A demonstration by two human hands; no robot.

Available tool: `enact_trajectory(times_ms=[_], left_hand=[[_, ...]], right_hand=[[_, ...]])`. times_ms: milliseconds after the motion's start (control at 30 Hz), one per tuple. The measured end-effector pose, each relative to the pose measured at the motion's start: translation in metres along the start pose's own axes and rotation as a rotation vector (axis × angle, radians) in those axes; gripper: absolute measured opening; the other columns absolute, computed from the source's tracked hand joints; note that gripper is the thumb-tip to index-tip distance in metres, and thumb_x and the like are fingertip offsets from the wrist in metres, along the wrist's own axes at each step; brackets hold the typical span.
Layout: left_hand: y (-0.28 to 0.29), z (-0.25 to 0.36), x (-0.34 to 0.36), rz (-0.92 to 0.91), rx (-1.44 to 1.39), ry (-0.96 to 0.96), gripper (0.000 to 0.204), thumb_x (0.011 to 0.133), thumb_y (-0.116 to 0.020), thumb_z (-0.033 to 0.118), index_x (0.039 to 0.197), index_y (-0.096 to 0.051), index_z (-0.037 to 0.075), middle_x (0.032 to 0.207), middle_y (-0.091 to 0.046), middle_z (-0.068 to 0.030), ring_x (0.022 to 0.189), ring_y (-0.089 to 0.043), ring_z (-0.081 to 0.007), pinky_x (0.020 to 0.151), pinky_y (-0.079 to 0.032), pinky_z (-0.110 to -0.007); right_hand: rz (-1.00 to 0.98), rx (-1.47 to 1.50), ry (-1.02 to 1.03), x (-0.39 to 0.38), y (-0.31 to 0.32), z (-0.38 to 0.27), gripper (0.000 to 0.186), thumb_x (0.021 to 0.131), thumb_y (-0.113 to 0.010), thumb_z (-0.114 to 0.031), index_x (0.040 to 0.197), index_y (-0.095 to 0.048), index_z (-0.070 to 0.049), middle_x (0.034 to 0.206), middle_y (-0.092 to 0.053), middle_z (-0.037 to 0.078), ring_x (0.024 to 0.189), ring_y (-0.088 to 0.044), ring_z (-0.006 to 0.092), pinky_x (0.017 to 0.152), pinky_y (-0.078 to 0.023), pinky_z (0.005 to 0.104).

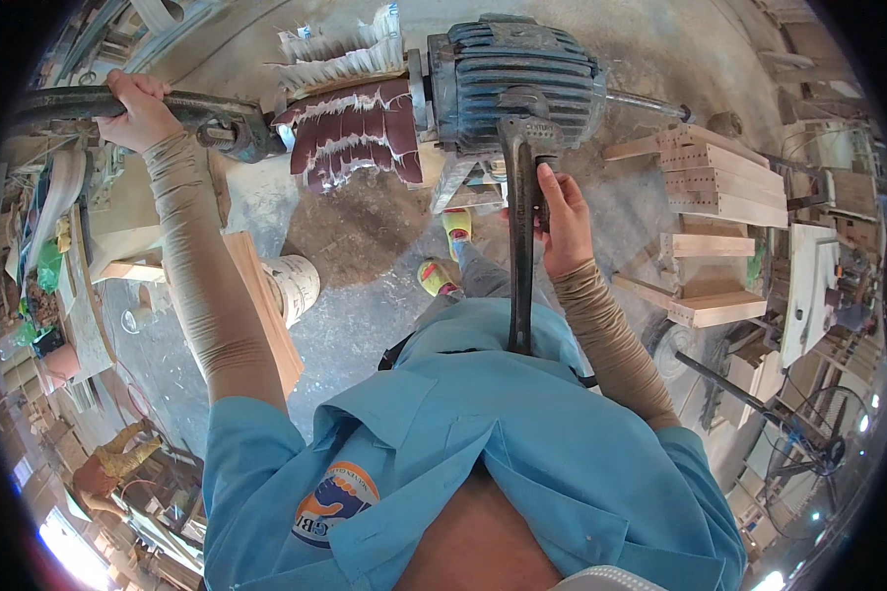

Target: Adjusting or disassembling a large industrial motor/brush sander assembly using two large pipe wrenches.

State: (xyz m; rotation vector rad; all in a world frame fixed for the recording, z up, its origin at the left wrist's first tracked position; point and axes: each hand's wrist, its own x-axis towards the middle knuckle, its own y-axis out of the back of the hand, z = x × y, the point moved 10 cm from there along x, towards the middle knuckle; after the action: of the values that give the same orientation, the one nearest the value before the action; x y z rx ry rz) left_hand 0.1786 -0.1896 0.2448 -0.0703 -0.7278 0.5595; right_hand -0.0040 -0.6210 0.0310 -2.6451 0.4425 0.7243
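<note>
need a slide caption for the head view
Left hand grips a wrench by the bristled roller; right hand holds a second wrench near the motor.

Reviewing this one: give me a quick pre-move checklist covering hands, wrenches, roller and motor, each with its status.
1. Left hand gripping left wrench: ok, around its handle.
2. Left wrench seated on the shaft at the roller's end: cannot tell; its head is beside that end.
3. Right hand holding right wrench: ok, near its head.
4. Right wrench seated: cannot tell; its head overlaps the motor in view.
5. Left sleeve off the roller: ok.
6. Motor power off: cannot tell.
</note>
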Motion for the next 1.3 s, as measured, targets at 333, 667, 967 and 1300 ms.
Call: enact_trajectory(times_ms=[333, 667, 967, 1300], left_hand=[[0.003, 0.004, -0.003, 0.021, -0.064, -0.035, 0.027, 0.086, -0.053, 0.013, 0.063, -0.044, 0.004, 0.05, -0.04, -0.0015, 0.041, -0.035, -0.0093, 0.039, -0.032, -0.027], [0.014, -0.001, 0.001, 0.047, -0.043, -0.015, 0.026, 0.086, -0.052, 0.013, 0.063, -0.044, 0.004, 0.05, -0.04, -0.0015, 0.042, -0.035, -0.0099, 0.04, -0.034, -0.027], [0.001, -0.006, 0.005, 0.0, 0.037, 0.0, 0.036, 0.088, -0.05, 0.017, 0.056, -0.039, 0.006, 0.05, -0.038, -0.0012, 0.044, -0.037, -0.0102, 0.044, -0.035, -0.027], [-0.009, -0.037, 0.023, -0.017, 0.106, 0.136, 0.034, 0.087, -0.052, 0.022, 0.059, -0.04, 0.007, 0.052, -0.036, -0.0009, 0.044, -0.036, -0.0107, 0.044, -0.034, -0.027]], right_hand=[[-0.124, 0.271, -0.208, -0.012, -0.026, 0.017, 0.054, 0.088, -0.033, -0.056, 0.102, -0.052, -0.007, 0.073, -0.06, 0.002, 0.053, -0.057, 0.0148, 0.04, -0.035, 0.0181], [-0.153, 0.076, -0.22, -0.057, 0.031, 0.029, 0.03, 0.09, -0.045, -0.038, 0.095, -0.05, -0.009, 0.056, -0.038, -0.004, 0.04, -0.03, 0.0044, 0.034, -0.02, 0.0204], [0.322, -0.534, 0.179, 0.037, 0.199, -0.073, 0.019, 0.09, -0.046, -0.023, 0.096, -0.052, -0.006, 0.057, -0.04, -0.004, 0.044, -0.037, 0.0014, 0.034, -0.028, 0.0177], [0.463, -1.453, 0.469, 0.073, 0.245, -0.082, 0.027, 0.09, -0.044, -0.023, 0.101, -0.045, 0.002, 0.081, -0.055, 0.029, 0.076, -0.052, 0.0464, 0.062, -0.04, 0.0492]])
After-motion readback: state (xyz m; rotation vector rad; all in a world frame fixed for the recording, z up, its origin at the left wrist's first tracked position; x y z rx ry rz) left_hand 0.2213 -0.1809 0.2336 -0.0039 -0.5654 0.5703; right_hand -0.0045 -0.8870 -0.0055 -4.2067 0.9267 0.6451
